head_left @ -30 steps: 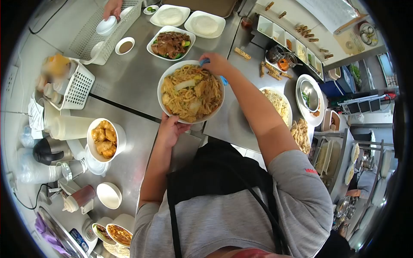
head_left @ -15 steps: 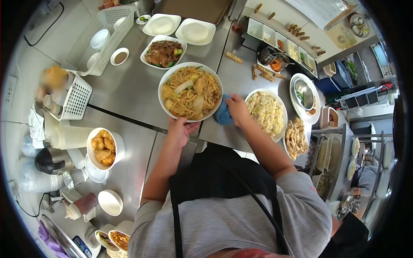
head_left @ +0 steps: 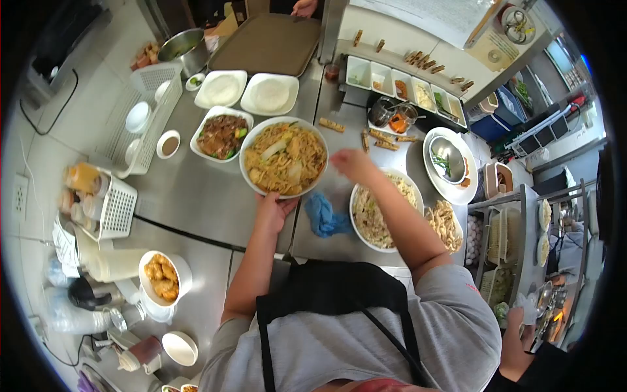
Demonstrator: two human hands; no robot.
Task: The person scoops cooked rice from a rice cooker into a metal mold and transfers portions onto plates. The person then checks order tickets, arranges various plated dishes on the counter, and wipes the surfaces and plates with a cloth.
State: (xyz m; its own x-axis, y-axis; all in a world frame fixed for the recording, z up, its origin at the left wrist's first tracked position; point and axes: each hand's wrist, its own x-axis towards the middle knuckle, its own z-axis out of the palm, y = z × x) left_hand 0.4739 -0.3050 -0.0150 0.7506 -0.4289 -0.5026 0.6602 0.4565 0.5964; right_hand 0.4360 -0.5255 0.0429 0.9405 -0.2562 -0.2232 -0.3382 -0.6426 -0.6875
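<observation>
A white bowl of noodles (head_left: 285,157) is held at its near rim by my left hand (head_left: 276,210), thumb on the rim and fingers underneath. My right hand (head_left: 351,164) is at the bowl's right side, blurred, its fingers curled; whether it touches the rim is unclear. On the steel counter below it lies a crumpled blue cloth (head_left: 324,215). A square dish of meat and greens (head_left: 223,134) stands just left of the noodles. Under my right forearm is a plate of fried rice (head_left: 379,212), with a plate of pale strips (head_left: 443,225) beside it.
Two dishes of white rice (head_left: 270,95) stand behind, before a brown tray (head_left: 266,46) where another person's hand (head_left: 305,7) shows. A white basket (head_left: 151,121) and a tub of fried pieces (head_left: 161,277) are on the left. Clothespins (head_left: 332,125) lie near topping trays (head_left: 382,76).
My right hand has let go of the blue cloth and moved up to the bowl's right side. The noodle bowl now sits closer to the meat dish. The view has tilted upward.
</observation>
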